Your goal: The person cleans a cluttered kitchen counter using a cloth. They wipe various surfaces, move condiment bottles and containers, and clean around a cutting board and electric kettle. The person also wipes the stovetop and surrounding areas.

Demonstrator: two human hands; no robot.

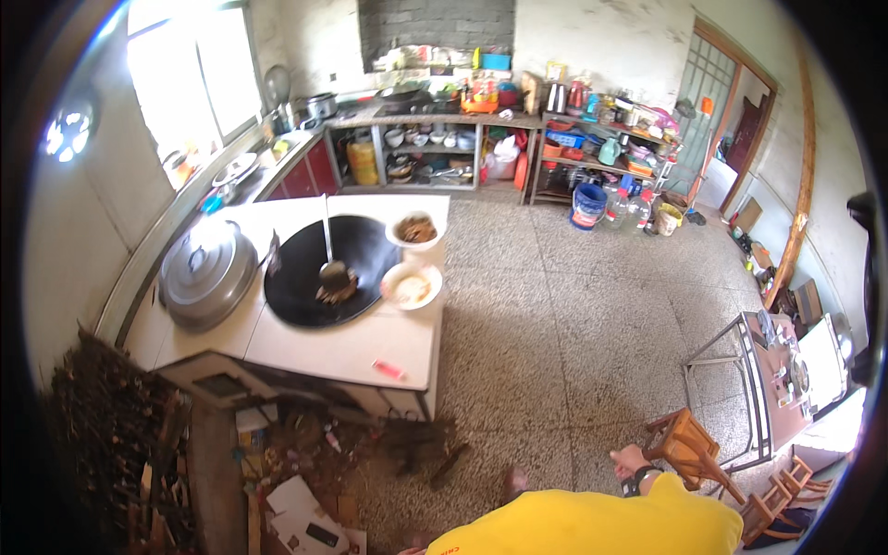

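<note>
My right hand (628,460), with a dark band at the wrist, is beside a wooden stool (683,444); its finger pose is unclear and nothing shows in it. A sliver of skin at the bottom edge, left of my yellow shirt, may be my left hand (412,551). Before me a large black wok (298,284) sits in a white tiled stove (333,354), a long-handled metal ladle (327,229) resting over dark food. At its right stand a bowl of brown food (416,230) and a bowl with pale contents (412,286). A domed metal lid (208,274) lies left.
Piled twigs (118,430) and cardboard (302,517) lie low at left. A brown-topped table (777,388) and small wooden chairs (777,496) stand right. Along the far wall are a counter (430,119), a crowded shelf rack (590,163) and a blue bucket (588,206).
</note>
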